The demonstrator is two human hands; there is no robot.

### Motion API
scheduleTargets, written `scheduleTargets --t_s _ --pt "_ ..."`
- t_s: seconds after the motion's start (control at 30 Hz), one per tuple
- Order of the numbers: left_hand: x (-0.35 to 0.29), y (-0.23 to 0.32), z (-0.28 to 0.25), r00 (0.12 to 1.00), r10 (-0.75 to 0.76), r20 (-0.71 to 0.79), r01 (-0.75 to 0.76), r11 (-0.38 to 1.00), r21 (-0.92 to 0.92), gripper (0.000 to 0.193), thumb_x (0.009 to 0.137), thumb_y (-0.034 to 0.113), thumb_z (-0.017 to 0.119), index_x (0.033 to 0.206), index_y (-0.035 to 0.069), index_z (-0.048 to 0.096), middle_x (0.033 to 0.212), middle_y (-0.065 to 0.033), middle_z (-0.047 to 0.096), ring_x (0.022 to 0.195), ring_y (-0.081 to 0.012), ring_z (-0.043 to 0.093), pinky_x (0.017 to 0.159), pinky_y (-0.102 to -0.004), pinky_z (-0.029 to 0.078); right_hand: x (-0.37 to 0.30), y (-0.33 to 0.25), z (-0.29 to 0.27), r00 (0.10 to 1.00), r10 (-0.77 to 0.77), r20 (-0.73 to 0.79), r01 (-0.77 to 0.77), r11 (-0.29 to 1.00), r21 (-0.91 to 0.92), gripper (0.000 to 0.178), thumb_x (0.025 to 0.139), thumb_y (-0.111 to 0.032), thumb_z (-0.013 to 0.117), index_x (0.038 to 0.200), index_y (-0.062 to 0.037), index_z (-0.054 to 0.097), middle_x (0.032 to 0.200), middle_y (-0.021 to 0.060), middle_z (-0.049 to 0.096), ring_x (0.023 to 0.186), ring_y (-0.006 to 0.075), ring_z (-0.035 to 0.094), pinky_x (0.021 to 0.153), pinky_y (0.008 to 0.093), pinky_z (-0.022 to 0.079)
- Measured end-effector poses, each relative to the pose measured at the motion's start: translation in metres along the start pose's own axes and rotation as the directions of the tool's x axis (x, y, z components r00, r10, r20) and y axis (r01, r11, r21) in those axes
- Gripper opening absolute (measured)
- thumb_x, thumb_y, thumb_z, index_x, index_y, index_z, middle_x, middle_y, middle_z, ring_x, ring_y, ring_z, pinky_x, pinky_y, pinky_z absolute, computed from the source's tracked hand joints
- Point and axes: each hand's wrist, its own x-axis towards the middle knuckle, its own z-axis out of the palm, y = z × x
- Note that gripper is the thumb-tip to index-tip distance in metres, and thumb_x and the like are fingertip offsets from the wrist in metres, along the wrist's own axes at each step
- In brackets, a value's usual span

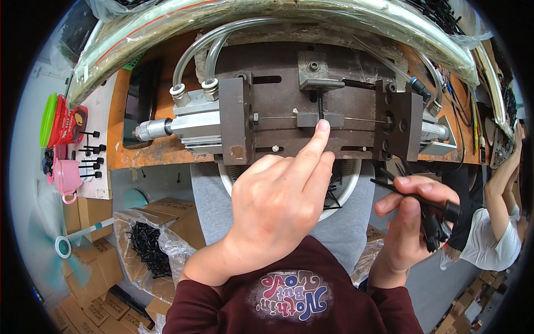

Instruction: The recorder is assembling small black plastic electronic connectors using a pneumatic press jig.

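Note:
In the middle of the bench stands a dark metal clamping fixture (317,119). A thin black stem-like part (320,103) lies upright across its small centre block, under a metal bracket (315,72). My left hand (272,192) reaches over the fixture's near edge, index finger stretched out with its tip on the lower end of that part; nothing is gripped in it. To the right, my right hand (409,234) is closed round several black stem-like parts (417,195), long and thin with thicker heads, their stems pointing up and left.
Pneumatic cylinders (194,122) with clear hoses flank the fixture. A white basket (347,192) with black parts sits below the bench edge. At left are a pink cup (67,175), a fan (63,246) and a bag of black parts (150,247). Another person (495,239) is at right.

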Motion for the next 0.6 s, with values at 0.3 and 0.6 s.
scheduleTargets --t_s 0.3,0.6 --pt "-0.004 0.0 -0.014 0.994 -0.092 0.064 0.112 0.869 -0.483 0.04 0.067 0.015 0.087 0.104 0.005 0.074 0.109 -0.0107 0.073 0.071 -0.0175 0.069 0.062 -0.0257 0.055 -0.005 -0.011 -0.008 0.911 -0.308 0.275 0.412 0.615 -0.673 0.037 0.068 0.002 0.081 0.103 -0.0095 0.076 0.108 0.0067 0.065 0.078 0.018 0.065 0.063 0.0277 0.052" --pt "-0.007 0.004 -0.033 0.998 -0.034 0.048 0.058 0.675 -0.735 0.034 0.063 0.008 0.09 0.094 0.001 0.076 0.089 -0.011 0.072 0.077 -0.0203 0.069 0.066 -0.0276 0.054 0.005 0.008 0.005 0.789 -0.409 0.458 0.614 0.518 -0.595 0.044 0.069 0.006 0.075 0.113 -0.0016 0.072 0.118 0.0148 0.067 0.076 0.0201 0.065 0.062 0.0291 0.054"
